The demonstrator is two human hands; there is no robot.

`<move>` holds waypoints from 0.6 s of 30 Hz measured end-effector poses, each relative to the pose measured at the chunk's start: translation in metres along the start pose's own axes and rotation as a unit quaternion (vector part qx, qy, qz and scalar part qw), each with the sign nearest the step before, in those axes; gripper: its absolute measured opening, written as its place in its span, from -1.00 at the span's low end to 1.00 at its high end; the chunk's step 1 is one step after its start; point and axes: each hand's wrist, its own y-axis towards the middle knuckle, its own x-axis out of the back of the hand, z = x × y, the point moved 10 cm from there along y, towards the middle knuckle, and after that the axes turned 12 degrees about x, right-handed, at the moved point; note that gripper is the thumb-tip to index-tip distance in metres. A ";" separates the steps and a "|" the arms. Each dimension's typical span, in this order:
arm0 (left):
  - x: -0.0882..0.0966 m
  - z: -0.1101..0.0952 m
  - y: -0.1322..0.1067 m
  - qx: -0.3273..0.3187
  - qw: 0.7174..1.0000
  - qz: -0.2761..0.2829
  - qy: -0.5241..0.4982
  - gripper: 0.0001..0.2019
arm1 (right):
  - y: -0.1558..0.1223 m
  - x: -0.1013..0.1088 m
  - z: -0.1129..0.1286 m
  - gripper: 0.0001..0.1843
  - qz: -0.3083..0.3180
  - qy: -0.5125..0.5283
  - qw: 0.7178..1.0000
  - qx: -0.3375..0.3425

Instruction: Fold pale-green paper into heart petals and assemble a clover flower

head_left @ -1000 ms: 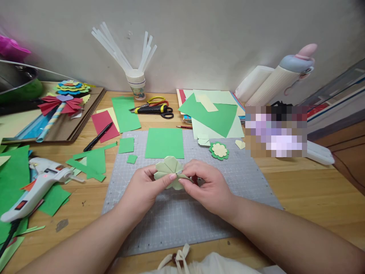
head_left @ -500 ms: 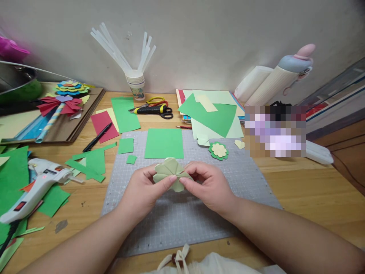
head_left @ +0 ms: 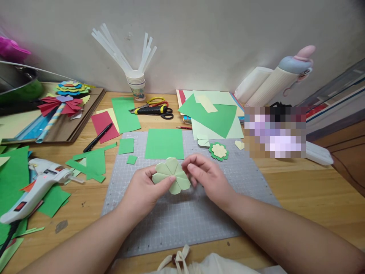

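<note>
Above the grey cutting mat [head_left: 171, 228], my left hand [head_left: 145, 186] pinches a pale green paper flower [head_left: 178, 176], thumb near its middle and fingers behind. Crease lines run across the flower from its centre. Just off its right edge is my right hand [head_left: 211, 179], fingers curled and apart, with nothing seen in them. A green paper square [head_left: 164, 144] lies flat on the mat beyond the hands. To the right of it lies a smaller layered paper flower [head_left: 219, 151], cream on green.
Left on the table are a glue gun [head_left: 37, 186], green scraps [head_left: 95, 163] and a black pen [head_left: 97, 137]. Farther back are scissors [head_left: 168, 113], a box cutter [head_left: 150, 110], paper cups [head_left: 136, 84] holding white glue sticks, and a paper stack [head_left: 216, 118]. A bottle [head_left: 276, 82] stands back right.
My right hand has let go of the pale green flower and drawn slightly right. The flower now shows more fully, still in my left hand.
</note>
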 end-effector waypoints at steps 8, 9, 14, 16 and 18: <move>0.007 0.005 0.005 0.008 0.999 -0.027 -0.021 -0.83 | 0.034 0.078 0.024 -0.80 -0.087 -0.427 0.896 0.088; 0.009 0.006 0.006 0.008 0.999 -0.033 -0.025 -0.82 | 0.037 0.080 0.023 -0.80 -0.072 -0.458 0.882 0.084; 0.014 0.004 0.008 0.008 0.998 -0.043 -0.036 -0.79 | 0.058 0.080 0.011 -0.72 0.026 -0.548 0.833 0.073; 0.014 0.003 0.008 0.009 0.998 -0.041 -0.042 -0.78 | 0.070 0.081 0.003 -0.63 0.066 -0.562 0.822 0.064; 0.014 0.003 0.007 0.011 0.998 -0.039 -0.048 -0.78 | 0.081 0.086 -0.006 -0.55 0.096 -0.566 0.818 0.043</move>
